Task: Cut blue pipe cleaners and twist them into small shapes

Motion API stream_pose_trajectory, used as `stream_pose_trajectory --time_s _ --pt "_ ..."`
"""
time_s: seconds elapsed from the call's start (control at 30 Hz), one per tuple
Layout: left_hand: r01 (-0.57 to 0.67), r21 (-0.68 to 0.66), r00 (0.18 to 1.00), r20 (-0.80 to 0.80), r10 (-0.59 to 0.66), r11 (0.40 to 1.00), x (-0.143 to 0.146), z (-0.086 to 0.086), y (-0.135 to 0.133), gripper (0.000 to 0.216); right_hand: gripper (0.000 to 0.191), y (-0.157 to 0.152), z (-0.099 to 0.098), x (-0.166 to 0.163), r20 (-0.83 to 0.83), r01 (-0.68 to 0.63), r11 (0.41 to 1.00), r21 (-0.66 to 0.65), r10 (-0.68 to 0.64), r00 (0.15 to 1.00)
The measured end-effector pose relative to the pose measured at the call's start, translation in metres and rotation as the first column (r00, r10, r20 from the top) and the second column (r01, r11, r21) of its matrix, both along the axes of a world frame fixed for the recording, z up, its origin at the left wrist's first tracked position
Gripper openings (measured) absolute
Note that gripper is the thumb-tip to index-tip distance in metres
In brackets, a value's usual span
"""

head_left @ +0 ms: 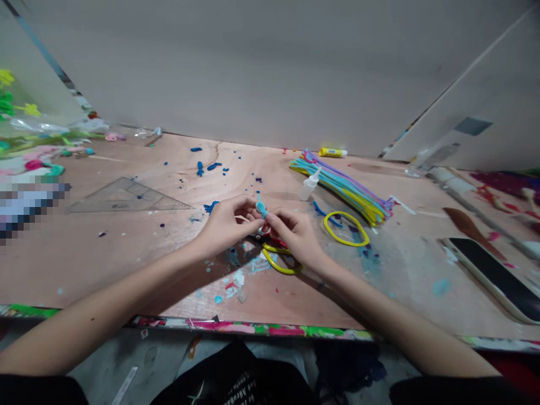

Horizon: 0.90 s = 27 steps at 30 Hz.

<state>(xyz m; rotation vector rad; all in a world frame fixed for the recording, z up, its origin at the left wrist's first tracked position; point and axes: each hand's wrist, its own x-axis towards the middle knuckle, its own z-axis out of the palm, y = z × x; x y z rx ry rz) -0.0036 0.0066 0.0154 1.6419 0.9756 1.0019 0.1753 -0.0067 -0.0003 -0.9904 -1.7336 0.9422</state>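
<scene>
The fingers (247,209) of both hands are together, pinched from either side on a small twisted blue chenille piece (261,208), which sits just above the table (105,264). The left hand (225,226) and right hand (295,236) meet over red-handled scissors (270,242) and a bent yellow chenille stem (282,266). From here, some of the work looks done: the blue piece is already twisted into shape, and a second yellow stem (346,229) lies curved into a ring. Much looks left: a thick bundle of pastel chenille stems (337,188) lies straight and apparently unused, beside a white glue bottle (310,185) and a yellow glue stick (333,152). Blue scraps (206,166) dot the wood.
</scene>
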Motion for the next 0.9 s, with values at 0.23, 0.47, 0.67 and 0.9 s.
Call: stream_pose_trajectory --time_s 0.23,0.47,0.67,0.9 --pt "0.046 0.004 0.999 0.007 -0.046 0.999 -0.0014 -0.0011 0.0009 0.015 0.036 0.0007 0.0003 -0.001 -0.014 -0.004 0.999 -0.043 0.004 1.0" --pt "0.042 0.01 0.999 -0.026 -0.042 0.999 -0.003 -0.0007 0.0008 0.011 0.037 0.0023 0.0006 0.0001 -0.029 -0.05 0.993 -0.107 0.047 0.998" --pt "0.058 -0.053 0.998 0.022 -0.057 0.997 -0.0029 0.0021 0.0003 0.012 0.038 0.0018 0.0019 0.0014 0.035 -0.063 0.997 -0.055 0.065 0.997" --pt "0.093 -0.141 0.987 0.142 -0.073 0.986 -0.001 -0.0021 0.0023 0.015 0.039 0.0026 0.0022 0.0023 0.091 -0.053 0.999 -0.009 0.053 0.994"
